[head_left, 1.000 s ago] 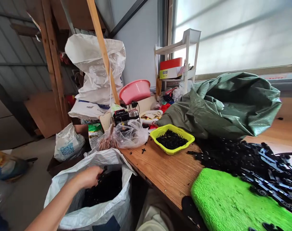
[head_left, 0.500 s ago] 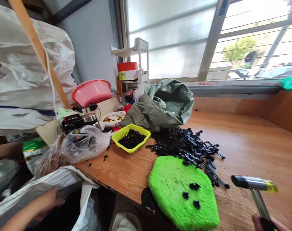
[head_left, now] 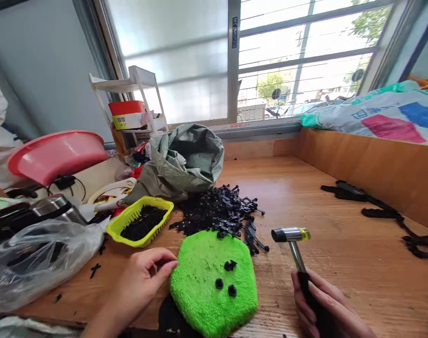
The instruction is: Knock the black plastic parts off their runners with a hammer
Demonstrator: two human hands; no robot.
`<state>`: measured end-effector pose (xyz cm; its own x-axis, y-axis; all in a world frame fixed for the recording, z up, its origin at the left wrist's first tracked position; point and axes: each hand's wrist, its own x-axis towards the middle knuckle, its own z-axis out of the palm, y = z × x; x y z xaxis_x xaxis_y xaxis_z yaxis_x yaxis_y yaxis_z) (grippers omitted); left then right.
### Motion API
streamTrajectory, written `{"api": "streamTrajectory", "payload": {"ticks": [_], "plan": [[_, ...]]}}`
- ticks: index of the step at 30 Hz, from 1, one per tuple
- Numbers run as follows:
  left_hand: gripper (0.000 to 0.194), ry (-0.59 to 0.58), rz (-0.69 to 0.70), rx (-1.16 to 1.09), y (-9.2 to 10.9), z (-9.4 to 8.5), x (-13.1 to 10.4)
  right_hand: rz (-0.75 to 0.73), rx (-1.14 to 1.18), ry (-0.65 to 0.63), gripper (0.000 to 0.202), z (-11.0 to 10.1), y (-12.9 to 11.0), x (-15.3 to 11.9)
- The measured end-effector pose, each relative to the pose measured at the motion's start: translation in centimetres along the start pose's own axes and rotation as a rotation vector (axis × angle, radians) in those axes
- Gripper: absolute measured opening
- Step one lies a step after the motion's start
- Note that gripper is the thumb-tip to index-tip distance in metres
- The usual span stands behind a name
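Note:
My right hand [head_left: 322,307] grips the black handle of a small hammer [head_left: 291,234], whose metal head stands upright over the wooden table [head_left: 340,244]. My left hand [head_left: 143,279] rests at the left edge of a bright green fuzzy pad [head_left: 206,291], fingers curled with nothing visible in them. Three small black parts [head_left: 225,277] lie on the pad. Behind the pad is a heap of black plastic pieces [head_left: 217,211], and to its left a yellow basket [head_left: 129,220] of small black parts.
A crumpled green sack [head_left: 185,159] lies behind the heap. A clear plastic bag [head_left: 37,258], a pink basin [head_left: 55,152] and a white shelf rack [head_left: 129,98] crowd the left. More black pieces [head_left: 386,211] lie by the wooden side wall at right.
The view swung right from the white sack to the table. My left hand came out of the sack and up to the green pad. The hammer in my right hand rose into view.

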<state>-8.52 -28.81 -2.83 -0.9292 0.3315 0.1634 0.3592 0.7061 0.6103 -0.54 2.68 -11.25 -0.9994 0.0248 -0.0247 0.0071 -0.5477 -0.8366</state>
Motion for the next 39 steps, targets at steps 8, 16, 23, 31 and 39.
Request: {"api": "streamTrajectory", "payload": {"ticks": [8, 16, 23, 31, 39], "plan": [[0.026, -0.148, 0.721, 0.445, 9.8, 7.1, 11.0, -0.109, 0.101, -0.013, 0.03, 0.1, -0.2, 1.3], [0.01, -0.482, 0.903, 0.771, 11.2, 11.3, 15.5, -0.125, 0.082, -0.048, 0.029, -0.6, 0.4, 1.4], [0.02, -0.29, 0.935, 0.395, 11.0, 9.5, 15.7, -0.083, 0.06, -0.044, 0.035, -0.1, -0.4, 1.1], [0.023, 0.114, 0.301, -0.44, 7.2, 2.7, 9.2, -0.035, 0.048, -0.028, 0.032, 0.1, -0.8, 0.6], [0.033, -0.029, -0.171, -0.622, -0.8, 2.9, 4.3, 0.013, 0.0, -0.003, 0.03, 0.6, -1.1, 0.4]]}}
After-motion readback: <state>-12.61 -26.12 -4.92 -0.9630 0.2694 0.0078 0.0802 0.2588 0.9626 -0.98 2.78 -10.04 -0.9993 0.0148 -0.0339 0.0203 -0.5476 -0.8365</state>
